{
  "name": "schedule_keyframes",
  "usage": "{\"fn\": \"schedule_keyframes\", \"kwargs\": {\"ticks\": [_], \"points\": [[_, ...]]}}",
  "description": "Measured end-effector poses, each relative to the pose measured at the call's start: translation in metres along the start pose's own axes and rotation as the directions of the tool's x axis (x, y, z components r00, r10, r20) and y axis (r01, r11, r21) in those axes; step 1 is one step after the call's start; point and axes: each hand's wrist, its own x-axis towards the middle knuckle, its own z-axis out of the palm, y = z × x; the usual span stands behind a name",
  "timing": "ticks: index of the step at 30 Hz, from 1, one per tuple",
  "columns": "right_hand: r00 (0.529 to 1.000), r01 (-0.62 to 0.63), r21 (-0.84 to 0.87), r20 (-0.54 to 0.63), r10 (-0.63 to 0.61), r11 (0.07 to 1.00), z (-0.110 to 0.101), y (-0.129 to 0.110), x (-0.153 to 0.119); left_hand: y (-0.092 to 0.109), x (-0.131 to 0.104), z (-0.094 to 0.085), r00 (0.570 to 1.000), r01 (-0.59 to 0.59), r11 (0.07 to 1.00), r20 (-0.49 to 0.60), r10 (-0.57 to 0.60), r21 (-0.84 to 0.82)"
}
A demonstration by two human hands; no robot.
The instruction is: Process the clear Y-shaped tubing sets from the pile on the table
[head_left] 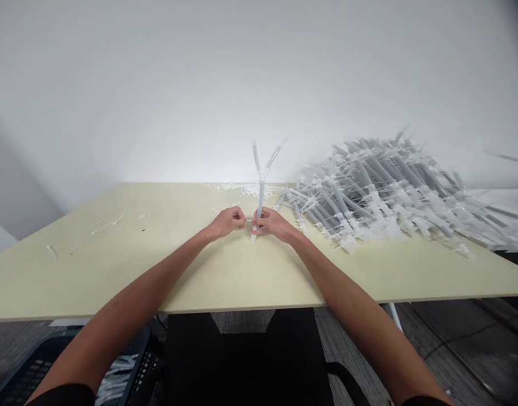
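Observation:
A Y-shaped grey tube assembly [261,192] stands upright over the middle of the table, its two thin branches pointing up and apart. My right hand [272,223] is closed around its lower part, just above the whitish bottom end. Just left of the tube, my left hand [230,221] is closed in a pinch on the end of a thin white tie [248,220] that runs to the tube. Behind my hands, a scatter of thin white ties [259,190] lies near the wall.
A large heap of similar tube assemblies [368,186] covers the table's right side. Several loose white ties [115,221] lie on the left of the pale yellow table [127,276]. Below the front left edge, a dark basket [140,361] holds more pieces.

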Motion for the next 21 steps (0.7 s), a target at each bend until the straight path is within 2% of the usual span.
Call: {"fn": "schedule_keyframes", "kwargs": {"ticks": [2,5,9,12,16,19,21], "points": [[1.000,0.010,-0.010,-0.008,-0.010,1.000,0.000,0.000,0.000,-0.003,0.001,0.000,1.000,0.004,1.000,-0.013,-0.005,-0.028],[0.999,0.029,0.014,0.040,-0.030,0.999,-0.004,-0.001,-0.002,-0.007,0.002,0.001,0.998,0.054,0.986,-0.028,-0.059,-0.157],[0.994,0.047,0.048,0.095,-0.051,0.998,-0.012,-0.003,-0.003,-0.006,0.001,0.007,0.994,0.099,0.903,0.087,-0.069,-0.418],[0.991,0.047,0.078,0.122,-0.056,0.996,-0.013,-0.003,-0.003,-0.004,0.000,0.011,0.986,0.108,0.853,0.162,-0.028,-0.510],[0.987,0.059,0.109,0.140,-0.074,0.992,-0.010,-0.001,0.000,-0.003,0.000,0.012,0.985,0.071,0.912,0.173,0.000,-0.404],[0.993,0.046,0.057,0.104,-0.052,0.997,-0.011,0.001,0.001,0.001,-0.003,0.011,0.996,-0.020,0.991,0.089,0.032,-0.135],[0.996,0.034,0.007,0.080,-0.034,0.999,-0.012,0.001,0.001,0.006,-0.006,0.011,0.997,-0.071,0.996,0.043,0.069,0.058]]}}
